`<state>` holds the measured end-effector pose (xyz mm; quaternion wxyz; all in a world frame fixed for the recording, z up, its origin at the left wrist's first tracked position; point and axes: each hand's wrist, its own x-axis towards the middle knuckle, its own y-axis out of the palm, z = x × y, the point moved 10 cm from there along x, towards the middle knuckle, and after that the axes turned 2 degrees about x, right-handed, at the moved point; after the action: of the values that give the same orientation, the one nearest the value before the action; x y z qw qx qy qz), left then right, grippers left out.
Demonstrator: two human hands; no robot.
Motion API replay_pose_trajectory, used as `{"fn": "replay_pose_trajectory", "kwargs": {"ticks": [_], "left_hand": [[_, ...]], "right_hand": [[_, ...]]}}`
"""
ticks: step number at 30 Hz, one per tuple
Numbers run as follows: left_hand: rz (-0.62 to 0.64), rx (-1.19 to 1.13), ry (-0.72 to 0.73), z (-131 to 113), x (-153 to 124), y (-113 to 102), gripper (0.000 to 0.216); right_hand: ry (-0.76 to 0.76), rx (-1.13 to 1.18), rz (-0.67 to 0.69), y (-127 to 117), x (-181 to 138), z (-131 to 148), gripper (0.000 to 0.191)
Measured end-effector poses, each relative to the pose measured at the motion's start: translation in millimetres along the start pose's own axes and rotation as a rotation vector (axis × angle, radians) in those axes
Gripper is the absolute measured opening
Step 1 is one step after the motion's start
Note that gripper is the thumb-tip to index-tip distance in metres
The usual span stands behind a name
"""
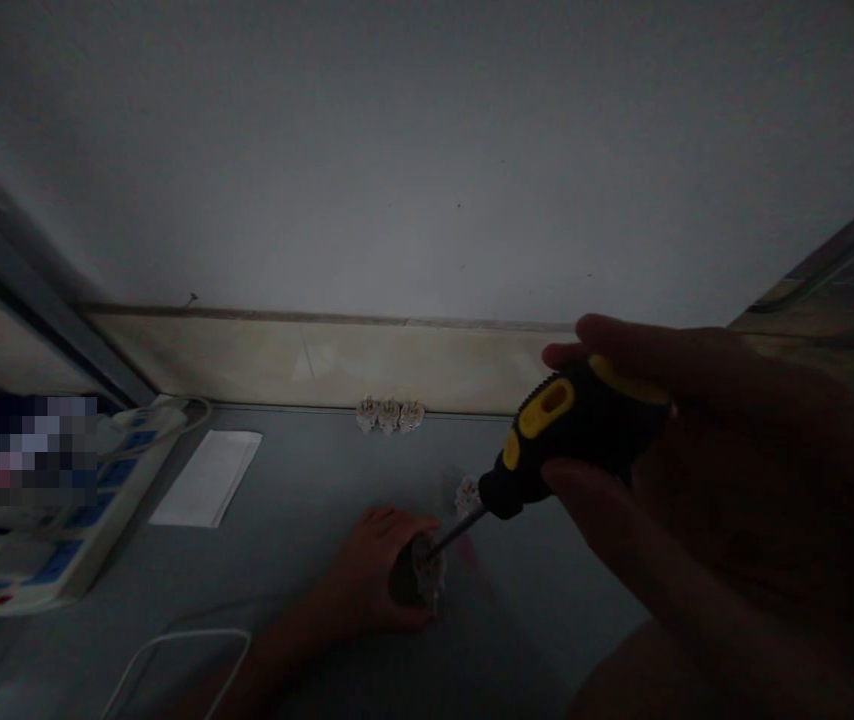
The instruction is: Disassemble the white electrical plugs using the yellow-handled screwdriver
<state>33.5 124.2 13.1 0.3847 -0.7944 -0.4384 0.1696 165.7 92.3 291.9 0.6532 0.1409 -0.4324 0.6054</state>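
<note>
The fingers of the right hand (719,480) hold the black-and-yellow screwdriver (547,425); its tip is at the clear end of a dark plug-like piece (406,575), which the left hand (367,580) grips. With too slanted a push, the tip may slip into these left fingers, or strike the loose clear insert (466,496) just beyond them. Three similar inserts (389,415), well beyond, look safer.

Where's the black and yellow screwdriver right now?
In the head view, the screwdriver is right of centre in the right hand, its tip at the clear-ended piece in the left hand.
</note>
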Motion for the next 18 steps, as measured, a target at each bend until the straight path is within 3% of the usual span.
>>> {"fn": "replay_pose_trajectory", "kwargs": {"ticks": [2, 5, 9, 11, 15, 18], "left_hand": [[0.007, -0.009, 0.001, 2, 0, 2, 0.084], [-0.006, -0.017, 0.003, 4, -1, 3, 0.083], [-0.047, 0.005, 0.005, 4, -4, 0, 0.078], [-0.054, 0.017, 0.005, 4, -4, 0, 0.078], [-0.035, 0.017, 0.016, 2, -3, 1, 0.079], [-0.024, 0.006, 0.013, 2, -2, 0, 0.079]], "right_hand": [[-0.009, 0.019, 0.007, -3, -1, -1, 0.057], [-0.004, 0.008, -0.036, -6, -2, -1, 0.049], [-0.041, 0.096, 0.000, 3, 3, 6, 0.050], [-0.082, 0.157, -0.041, 0, 6, 11, 0.052], [-0.144, 0.193, -0.109, -7, 9, 12, 0.031], [-0.185, 0.163, -0.154, -11, 7, 12, 0.040]]}}
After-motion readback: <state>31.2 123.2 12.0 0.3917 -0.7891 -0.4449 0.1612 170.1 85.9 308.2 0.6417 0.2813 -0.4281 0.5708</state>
